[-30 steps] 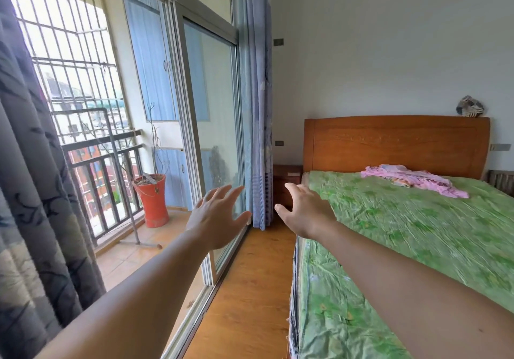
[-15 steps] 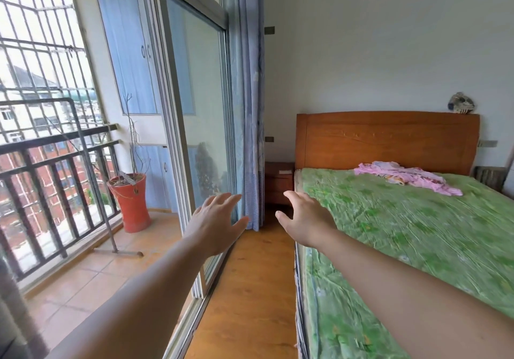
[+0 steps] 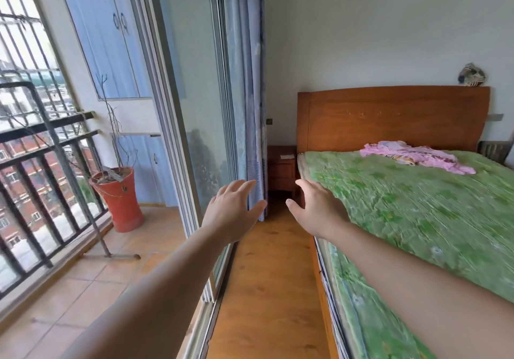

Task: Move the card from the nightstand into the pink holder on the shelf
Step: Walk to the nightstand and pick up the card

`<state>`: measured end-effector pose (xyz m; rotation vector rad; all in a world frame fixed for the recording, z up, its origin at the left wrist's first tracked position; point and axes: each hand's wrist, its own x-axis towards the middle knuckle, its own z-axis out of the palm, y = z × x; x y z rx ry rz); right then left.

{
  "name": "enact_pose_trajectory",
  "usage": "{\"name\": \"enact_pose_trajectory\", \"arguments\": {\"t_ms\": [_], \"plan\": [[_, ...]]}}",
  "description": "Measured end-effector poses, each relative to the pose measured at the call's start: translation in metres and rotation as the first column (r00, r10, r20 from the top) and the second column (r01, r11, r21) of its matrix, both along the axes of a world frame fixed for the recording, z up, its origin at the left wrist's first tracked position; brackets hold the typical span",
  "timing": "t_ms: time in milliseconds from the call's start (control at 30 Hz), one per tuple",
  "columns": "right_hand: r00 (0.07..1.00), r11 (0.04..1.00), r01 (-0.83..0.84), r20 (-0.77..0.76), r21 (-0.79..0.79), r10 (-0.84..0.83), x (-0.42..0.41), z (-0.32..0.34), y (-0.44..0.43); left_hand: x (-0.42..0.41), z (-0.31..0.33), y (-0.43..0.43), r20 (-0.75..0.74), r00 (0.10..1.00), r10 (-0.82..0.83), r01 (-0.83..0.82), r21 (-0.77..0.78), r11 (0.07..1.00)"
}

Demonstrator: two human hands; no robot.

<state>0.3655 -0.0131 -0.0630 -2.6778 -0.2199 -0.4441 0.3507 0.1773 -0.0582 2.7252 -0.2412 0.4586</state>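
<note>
Head view along the strip of wooden floor between a glass sliding door and a bed, with the nightstand (image 3: 281, 168) as the landmark at the far end. Far left of the nightstand, beyond the glass on the balcony, an orange plant pot (image 3: 118, 197) stands beside a dark railing (image 3: 41, 147). Nearer, the sliding door (image 3: 194, 108) and a blue striped curtain (image 3: 250, 94) run up to the nightstand's left side. The left hand (image 3: 232, 211) is raised in front of the nightstand, well short of it, palm down, fingers loosely spread and holding nothing. The right hand (image 3: 315, 210) is held level with it, just to the nightstand's right in the picture, fingers likewise extended and slightly apart, empty. The card (image 3: 286, 156) shows only as a small pale rectangle lying flat on the nightstand's top, toward its bed-side edge; no detail can be read. To the right of the nightstand stand the wooden headboard (image 3: 389, 119) and the bed (image 3: 417, 205), with pink cloth (image 3: 414, 155) lying near the headboard. The pink holder and the shelf are not in view.

Handling, as a judgement: a card is likely light, thin and slightly flexible, and lying flat it offers little to grip. Sliding it to the nightstand's edge and pinching that edge between thumb and forefinger would probably serve best; a firm squeeze could crease it.
</note>
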Motion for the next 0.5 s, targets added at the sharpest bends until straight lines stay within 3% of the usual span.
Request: {"name": "enact_pose_trajectory", "arguments": {"t_ms": [500], "plan": [[1.0,0.999,0.003,0.022,0.046,-0.004,0.265,-0.035,-0.012,0.272,-0.031,0.006,-0.072,0.997,0.001,-0.002,-0.026,1.0]]}}
